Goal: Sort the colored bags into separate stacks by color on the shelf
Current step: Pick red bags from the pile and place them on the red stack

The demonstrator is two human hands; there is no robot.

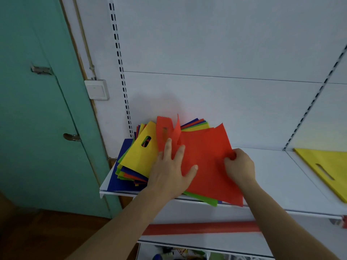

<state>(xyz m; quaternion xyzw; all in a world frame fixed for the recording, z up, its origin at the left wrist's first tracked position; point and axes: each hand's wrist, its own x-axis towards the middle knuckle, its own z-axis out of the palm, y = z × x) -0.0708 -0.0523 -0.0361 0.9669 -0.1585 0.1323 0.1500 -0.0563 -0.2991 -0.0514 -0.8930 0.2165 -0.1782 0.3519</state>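
Right hand (239, 166) gripping red bag (206, 162), handle end toward wall

yellow bag (326, 169) cut off at right edge, lower-shelf items (176, 254) blurred

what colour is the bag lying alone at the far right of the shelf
Yellow bag, clearest in the head view.

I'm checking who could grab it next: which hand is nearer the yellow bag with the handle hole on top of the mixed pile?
Left. The left hand lies flat right beside the yellow bag; the right hand pinches the red bag farther right.
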